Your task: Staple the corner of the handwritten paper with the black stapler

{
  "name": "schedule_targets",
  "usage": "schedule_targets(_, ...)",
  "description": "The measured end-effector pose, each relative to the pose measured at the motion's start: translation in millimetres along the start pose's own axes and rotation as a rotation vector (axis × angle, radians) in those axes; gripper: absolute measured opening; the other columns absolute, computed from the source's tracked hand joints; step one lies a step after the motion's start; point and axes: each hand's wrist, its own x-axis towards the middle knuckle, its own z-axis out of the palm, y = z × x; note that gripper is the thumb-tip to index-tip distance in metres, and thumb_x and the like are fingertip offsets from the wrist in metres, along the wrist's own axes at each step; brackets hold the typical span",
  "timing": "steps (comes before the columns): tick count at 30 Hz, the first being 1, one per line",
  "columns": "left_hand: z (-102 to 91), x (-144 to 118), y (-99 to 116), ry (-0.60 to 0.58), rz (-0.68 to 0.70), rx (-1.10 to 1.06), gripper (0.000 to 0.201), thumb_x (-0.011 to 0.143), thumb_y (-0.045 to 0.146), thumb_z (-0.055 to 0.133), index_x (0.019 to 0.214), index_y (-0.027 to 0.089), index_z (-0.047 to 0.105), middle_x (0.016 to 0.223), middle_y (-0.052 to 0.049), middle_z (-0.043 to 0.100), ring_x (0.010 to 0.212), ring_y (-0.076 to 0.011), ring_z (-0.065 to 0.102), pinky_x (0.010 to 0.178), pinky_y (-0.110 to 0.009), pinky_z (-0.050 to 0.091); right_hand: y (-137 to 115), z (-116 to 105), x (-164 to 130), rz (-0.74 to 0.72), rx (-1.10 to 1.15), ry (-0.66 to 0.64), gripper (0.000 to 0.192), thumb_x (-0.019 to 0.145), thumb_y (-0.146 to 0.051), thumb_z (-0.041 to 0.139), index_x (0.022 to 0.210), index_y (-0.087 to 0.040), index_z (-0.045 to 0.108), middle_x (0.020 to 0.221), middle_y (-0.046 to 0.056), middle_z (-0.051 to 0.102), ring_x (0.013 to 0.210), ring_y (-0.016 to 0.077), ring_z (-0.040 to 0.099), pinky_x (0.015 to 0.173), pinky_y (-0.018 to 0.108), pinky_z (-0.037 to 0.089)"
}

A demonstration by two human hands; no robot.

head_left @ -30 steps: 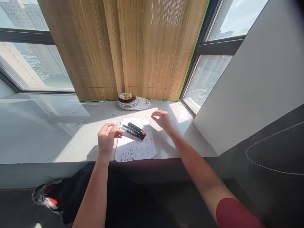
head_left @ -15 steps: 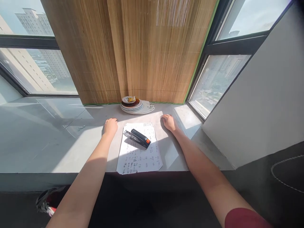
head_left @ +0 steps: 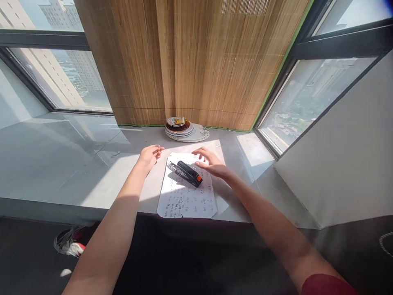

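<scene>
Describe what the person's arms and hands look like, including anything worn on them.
Both hands, left and right, are bare: no gloves, rings or watch show. Both forearms are bare too. A dark red short sleeve shows on the right upper arm; the left arm's sleeve is out of view.

Head camera looks forward-down, near the windowsill [head_left: 92, 172].

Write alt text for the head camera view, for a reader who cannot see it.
A person's right hand reaches over a handwritten paper sheet beside a black stapler lying on it, while the open left hand hovers just left of the sheet. All sit on a sunlit grey window ledge, with stacked plates behind against a bamboo blind.
</scene>
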Motion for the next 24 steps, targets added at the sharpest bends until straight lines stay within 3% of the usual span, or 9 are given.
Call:
schedule_targets(4, 3.9, -8.0, 5.5, -0.019, -0.096, -0.002, 0.019, 0.088, 0.004, 0.059, 0.092, 0.016, 0.073, 0.083, -0.008, 0.072, 0.069, -0.0146, 0.055, 0.077, -0.035, 0.05, -14.0, 15.9, -4.0, -0.01, -0.019, -0.203, 0.073, 0.09, -0.051, 0.087, 0.155, -0.028, 0.062, 0.134, 0.008, 0.072, 0.103, 0.0242, 0.07, 0.09, 0.038, 0.06)
schedule_targets(10, 20.3, -25.9, 7.1, -0.048, -0.07, 0.087, 0.015, 0.099, 0.017, 0.062, 0.089, 0.016, 0.074, 0.082, -0.005, 0.067, 0.068, -0.0134, 0.054, 0.074, -0.031, 0.05, -18.0, 29.3, -3.4, 0.071, -0.01, -0.191, 0.051, 0.091, -0.024, 0.074, 0.141, -0.028, 0.072, 0.117, 0.002, 0.081, 0.092, 0.0217, 0.073, 0.083, 0.033, 0.058)
schedule_targets(12, 26.7, -33.5, 7.2, -0.074, -0.014, 0.136, 0.009, 0.097, 0.024, 0.071, 0.095, 0.017, 0.076, 0.085, -0.005, 0.07, 0.069, -0.0135, 0.056, 0.072, -0.03, 0.051, -18.7, 32.4, -2.5, 0.11, -0.005, -0.172, 0.046, 0.09, -0.028, 0.077, 0.136, -0.028, 0.074, 0.12, 0.003, 0.081, 0.096, 0.0231, 0.074, 0.085, 0.034, 0.059)
schedule_targets(15, 35.3, -43.6, 8.8, -0.124, 0.079, 0.235, 0.022, 0.091, 0.038, 0.081, 0.102, 0.019, 0.08, 0.092, -0.007, 0.076, 0.073, -0.0163, 0.064, 0.071, -0.031, 0.054, -17.8, 34.4, -1.9, 0.092, -0.004, -0.138, 0.039, 0.091, -0.033, 0.079, 0.129, -0.028, 0.075, 0.123, 0.006, 0.081, 0.104, 0.0259, 0.075, 0.09, 0.037, 0.06)
schedule_targets(18, 41.7, -51.1, 12.3, -0.174, 0.075, 0.289, 0.032, 0.084, 0.042, 0.086, 0.104, 0.018, 0.082, 0.102, -0.012, 0.081, 0.082, -0.021, 0.073, 0.08, -0.036, 0.06, -14.9, 32.1, -1.9, 0.073, -0.018, -0.09, 0.031, 0.092, -0.03, 0.077, 0.123, -0.029, 0.076, 0.118, 0.006, 0.081, 0.1, 0.0256, 0.074, 0.089, 0.038, 0.06)
schedule_targets(21, 44.6, -56.3, 16.0, -0.231, 0.109, 0.361, 0.035, 0.084, 0.04, 0.084, 0.112, 0.019, 0.084, 0.105, -0.013, 0.083, 0.086, -0.0236, 0.075, 0.085, -0.039, 0.061, -10.3, 27.6, -1.1, 0.101, -0.041, -0.047, 0.029, 0.09, -0.028, 0.077, 0.119, -0.026, 0.076, 0.108, 0.005, 0.081, 0.09, 0.0243, 0.073, 0.082, 0.039, 0.059)
schedule_targets(24, 43.7, -58.5, 17.6, -0.252, 0.233, 0.529, 0.03, 0.092, 0.041, 0.076, 0.113, 0.022, 0.083, 0.104, -0.01, 0.082, 0.092, -0.0261, 0.074, 0.087, -0.041, 0.06, -5.6, 24.8, 0.1, 0.101, -0.042, -0.03, 0.03, 0.089, -0.028, 0.077, 0.119, -0.027, 0.076, 0.108, 0.004, 0.081, 0.092, 0.0242, 0.073, 0.085, 0.04, 0.061)
